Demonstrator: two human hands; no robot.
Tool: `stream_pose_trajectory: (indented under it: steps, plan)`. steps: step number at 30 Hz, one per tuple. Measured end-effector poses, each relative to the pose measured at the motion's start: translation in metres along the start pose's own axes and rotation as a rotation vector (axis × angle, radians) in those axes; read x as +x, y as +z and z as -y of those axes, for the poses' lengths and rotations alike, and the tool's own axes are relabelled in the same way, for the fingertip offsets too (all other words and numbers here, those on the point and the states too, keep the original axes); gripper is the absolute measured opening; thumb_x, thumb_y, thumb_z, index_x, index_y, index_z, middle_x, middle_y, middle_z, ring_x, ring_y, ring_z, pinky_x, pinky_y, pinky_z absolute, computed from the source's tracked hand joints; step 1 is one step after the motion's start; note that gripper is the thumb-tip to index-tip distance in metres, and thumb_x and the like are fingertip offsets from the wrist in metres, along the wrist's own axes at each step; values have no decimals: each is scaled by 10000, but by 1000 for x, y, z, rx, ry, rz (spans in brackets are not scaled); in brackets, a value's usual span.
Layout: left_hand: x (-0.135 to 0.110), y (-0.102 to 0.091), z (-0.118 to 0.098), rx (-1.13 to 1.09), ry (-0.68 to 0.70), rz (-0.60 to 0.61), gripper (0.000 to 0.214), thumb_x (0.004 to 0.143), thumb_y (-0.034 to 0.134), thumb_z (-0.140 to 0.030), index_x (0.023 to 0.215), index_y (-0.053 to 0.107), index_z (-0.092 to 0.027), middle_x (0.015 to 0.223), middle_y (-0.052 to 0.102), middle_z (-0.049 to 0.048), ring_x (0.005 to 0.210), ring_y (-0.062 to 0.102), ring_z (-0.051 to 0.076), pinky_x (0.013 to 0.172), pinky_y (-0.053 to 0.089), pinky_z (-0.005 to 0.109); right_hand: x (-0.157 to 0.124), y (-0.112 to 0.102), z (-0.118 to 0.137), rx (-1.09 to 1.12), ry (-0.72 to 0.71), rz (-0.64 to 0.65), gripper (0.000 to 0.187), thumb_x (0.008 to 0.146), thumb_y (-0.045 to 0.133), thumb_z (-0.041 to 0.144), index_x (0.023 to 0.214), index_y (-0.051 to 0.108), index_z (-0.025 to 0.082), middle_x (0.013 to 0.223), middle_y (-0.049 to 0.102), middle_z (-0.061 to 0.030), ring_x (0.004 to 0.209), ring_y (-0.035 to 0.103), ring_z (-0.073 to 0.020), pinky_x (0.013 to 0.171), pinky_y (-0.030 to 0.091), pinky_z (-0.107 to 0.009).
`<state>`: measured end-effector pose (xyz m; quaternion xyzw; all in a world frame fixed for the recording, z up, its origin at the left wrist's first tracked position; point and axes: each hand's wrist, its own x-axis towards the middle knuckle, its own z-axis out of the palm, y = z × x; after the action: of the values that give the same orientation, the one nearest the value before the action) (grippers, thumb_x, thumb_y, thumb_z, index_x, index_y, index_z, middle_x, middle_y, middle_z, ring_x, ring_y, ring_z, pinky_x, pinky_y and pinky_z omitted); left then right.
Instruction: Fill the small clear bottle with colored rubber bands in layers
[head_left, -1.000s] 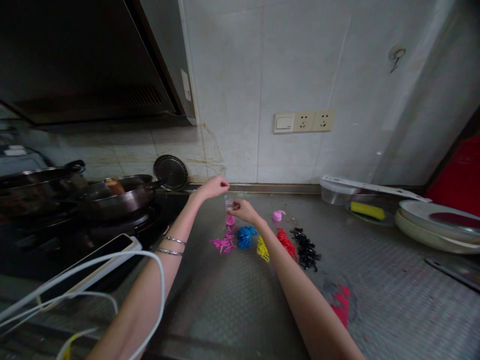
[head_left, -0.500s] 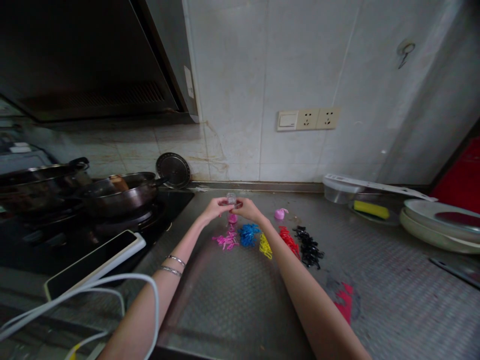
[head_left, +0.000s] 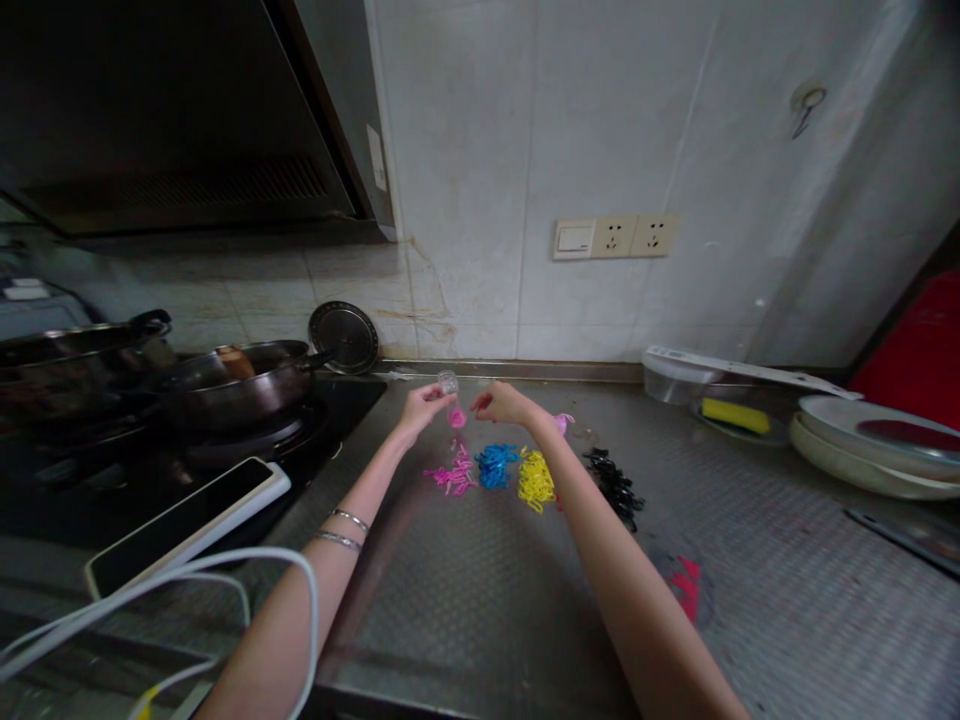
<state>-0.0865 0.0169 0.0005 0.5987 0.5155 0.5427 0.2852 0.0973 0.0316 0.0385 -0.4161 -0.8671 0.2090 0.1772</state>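
My left hand (head_left: 426, 408) is closed around a small clear jar (head_left: 448, 382) that has pink at its lower end. The jar is held above the metal counter and leans a little. Just right of it, my right hand (head_left: 501, 402) is apart from the jar, fingers bent in and tips close together; anything between them is too small to make out. Below the hands lie small plastic clips or links in piles: pink (head_left: 454, 474), blue (head_left: 496, 466), yellow (head_left: 535, 480) and black (head_left: 615, 487). My right forearm hides most of a red pile and part of a pink cap (head_left: 564, 424).
A stove with pans (head_left: 247, 385) stands left. A phone-like device (head_left: 180, 525) with white cables (head_left: 292, 570) lies near my left forearm. At right are a clear container (head_left: 671, 385), a yellow sponge (head_left: 735, 415), stacked plates (head_left: 870, 450) and a dark-handled utensil (head_left: 900, 540).
My right hand has let go of the jar and moved slightly right and up. My left hand has shifted the jar a little left and up. My right forearm now covers the red pile.
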Motion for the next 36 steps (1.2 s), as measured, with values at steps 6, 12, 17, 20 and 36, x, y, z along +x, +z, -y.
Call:
stream_pose_trajectory:
  steps: [6, 12, 17, 20, 36]
  plan:
    - [-1, -6, -1, -7, -26, -26, 480, 530, 685, -411, 924, 652, -140, 725, 638, 35, 405, 388, 38, 341, 220, 168, 9, 47, 10, -49, -135, 81, 311, 652, 473, 40, 858, 679, 150, 863, 670, -42, 762, 593, -130, 668, 422, -168]
    - [0, -9, 0, 2, -44, -33, 509, 545, 673, -428, 957, 638, -132, 792, 641, 57, 424, 410, 43, 338, 219, 166, 15, 69, 2, -9, -141, 112, 425, 592, 411, -32, 859, 679, 160, 878, 670, -44, 801, 598, -148, 702, 429, -185]
    - [0, -11, 1, 16, -57, -36, 517, 556, 667, -429, 975, 631, -128, 800, 643, 60, 453, 441, 55, 342, 221, 167, 16, 67, -1, 46, -143, 131, 407, 590, 410, -25, 827, 682, 162, 836, 672, -30, 759, 598, -130, 672, 429, -175]
    - [0, -11, 1, 26, -49, -23, 505, 569, 659, -431, 974, 629, -131, 808, 642, 59, 466, 444, 59, 340, 221, 164, 16, 65, -2, 58, -157, 163, 365, 595, 438, 4, 822, 681, 154, 781, 671, -25, 702, 593, -122, 623, 428, -172]
    - [-9, -3, -5, 68, -59, 98, 435, 591, 646, -400, 930, 640, -127, 782, 647, 65, 452, 430, 58, 348, 195, 164, 4, 42, 11, -46, 23, 306, 223, 510, 653, 199, 730, 673, 170, 687, 650, -19, 570, 552, -132, 496, 396, -200]
